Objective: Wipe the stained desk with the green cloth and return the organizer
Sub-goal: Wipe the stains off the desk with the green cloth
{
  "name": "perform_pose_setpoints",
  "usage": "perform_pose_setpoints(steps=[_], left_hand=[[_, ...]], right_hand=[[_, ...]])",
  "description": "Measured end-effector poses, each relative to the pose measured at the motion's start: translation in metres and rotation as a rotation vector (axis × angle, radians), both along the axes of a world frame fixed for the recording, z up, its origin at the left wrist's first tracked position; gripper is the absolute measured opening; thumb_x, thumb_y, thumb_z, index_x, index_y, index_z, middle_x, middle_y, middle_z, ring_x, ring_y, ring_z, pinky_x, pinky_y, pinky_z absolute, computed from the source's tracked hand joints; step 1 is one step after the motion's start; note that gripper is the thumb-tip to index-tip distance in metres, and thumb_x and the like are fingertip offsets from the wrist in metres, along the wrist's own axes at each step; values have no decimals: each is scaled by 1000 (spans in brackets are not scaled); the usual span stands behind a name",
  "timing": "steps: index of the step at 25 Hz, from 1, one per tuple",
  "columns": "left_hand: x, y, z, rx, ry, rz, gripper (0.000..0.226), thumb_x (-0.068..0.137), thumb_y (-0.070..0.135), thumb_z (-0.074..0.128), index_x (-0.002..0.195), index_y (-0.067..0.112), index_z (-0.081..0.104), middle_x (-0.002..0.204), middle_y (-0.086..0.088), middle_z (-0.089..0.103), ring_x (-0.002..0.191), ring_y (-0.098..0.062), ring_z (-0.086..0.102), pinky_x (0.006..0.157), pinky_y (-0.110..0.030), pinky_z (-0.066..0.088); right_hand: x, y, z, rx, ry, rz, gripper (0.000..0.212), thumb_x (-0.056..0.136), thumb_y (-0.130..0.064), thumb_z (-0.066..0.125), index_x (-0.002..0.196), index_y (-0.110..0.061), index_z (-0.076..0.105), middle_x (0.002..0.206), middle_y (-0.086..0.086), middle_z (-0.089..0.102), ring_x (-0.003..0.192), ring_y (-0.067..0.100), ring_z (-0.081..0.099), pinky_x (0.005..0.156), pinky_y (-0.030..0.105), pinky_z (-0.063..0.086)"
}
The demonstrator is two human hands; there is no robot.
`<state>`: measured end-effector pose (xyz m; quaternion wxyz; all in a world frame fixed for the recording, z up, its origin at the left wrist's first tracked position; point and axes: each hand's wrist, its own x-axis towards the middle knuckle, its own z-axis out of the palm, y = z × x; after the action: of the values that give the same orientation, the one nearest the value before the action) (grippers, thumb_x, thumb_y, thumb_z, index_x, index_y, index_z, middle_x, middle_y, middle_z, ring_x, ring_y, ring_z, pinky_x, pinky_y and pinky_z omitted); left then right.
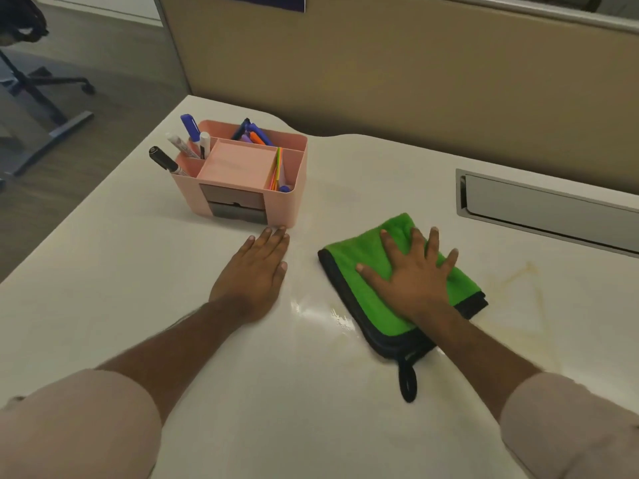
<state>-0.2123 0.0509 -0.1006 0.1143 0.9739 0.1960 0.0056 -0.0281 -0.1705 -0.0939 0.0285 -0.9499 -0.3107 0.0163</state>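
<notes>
A folded green cloth (359,271) with a black edge and loop lies on the white desk (138,278). My right hand (411,274) presses flat on it, fingers spread. My left hand (256,271) rests flat on the bare desk, fingertips close to the front corner of the pink organizer (242,174). The organizer stands at the back left and holds markers, pens and sticky notes. A faint yellowish stain (525,295) marks the desk to the right of the cloth. A wet sheen (321,312) shows between my hands.
A grey metal cable tray (546,209) is set into the desk at the back right. A tan partition wall (415,70) runs along the desk's far edge. The desk's left edge drops to the floor, where an office chair base (45,84) stands.
</notes>
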Motion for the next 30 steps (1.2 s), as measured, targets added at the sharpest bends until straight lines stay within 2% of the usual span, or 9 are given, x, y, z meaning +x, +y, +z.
perform_pose_setpoints(steps=[2,4,5,9,14,20,23,28,30], left_hand=[[0,-1,0,-10,2,2,57,102,38,11,155,21,4,165,4,1,151,-11,-3,123,-33,1],[-1,-1,0,-17,-3,14,56,102,38,12,155,21,5,165,4,2,151,-11,-2,123,-34,3],[-1,-1,1,-19,-12,17,56,102,37,13,155,21,7,165,4,4,151,-12,0,123,-34,4],[-3,-1,0,-41,-67,16,54,102,32,17,154,19,14,164,1,12,151,-13,7,123,-33,6],[-4,4,-1,-44,-84,-29,52,102,26,25,153,15,22,163,-2,17,151,-16,12,122,-31,5],[-5,1,2,-8,-20,-37,56,102,34,21,154,14,15,164,-2,11,151,-15,6,122,-32,2],[-6,1,3,33,2,-70,59,101,37,19,154,14,11,165,-2,7,151,-15,1,122,-32,-1],[-2,3,0,28,29,-55,58,101,40,13,155,19,4,165,2,0,151,-12,-2,121,-32,-2],[-2,2,0,9,4,-38,57,102,38,14,155,19,7,165,3,4,151,-12,1,121,-31,0]], right_hand=[[5,32,2,59,-47,51,62,94,-66,21,149,-39,25,164,8,11,150,36,-5,111,71,-6],[-5,73,1,103,-10,223,50,99,-42,31,149,-38,29,164,1,18,151,30,5,112,73,4],[-13,88,1,88,23,294,50,99,-42,29,149,-39,28,163,-2,20,151,27,8,112,73,4],[-38,95,2,-37,15,376,69,88,-75,11,149,-45,23,162,-7,22,151,24,9,110,74,-1],[-96,43,5,8,52,514,61,93,-68,14,149,-44,21,161,-7,23,151,23,9,110,74,0],[-141,-31,-1,20,79,785,57,97,-66,22,149,-45,23,161,-8,25,151,21,11,115,66,-5],[-107,-28,2,2,79,673,58,96,-67,22,150,-46,21,162,-9,22,151,18,11,117,62,-5],[0,0,8,-26,91,121,61,94,-66,15,151,-45,15,165,-5,9,152,19,1,116,65,-3],[3,27,7,-47,94,94,63,94,-66,15,152,-43,13,165,-3,8,152,24,0,115,67,-4]])
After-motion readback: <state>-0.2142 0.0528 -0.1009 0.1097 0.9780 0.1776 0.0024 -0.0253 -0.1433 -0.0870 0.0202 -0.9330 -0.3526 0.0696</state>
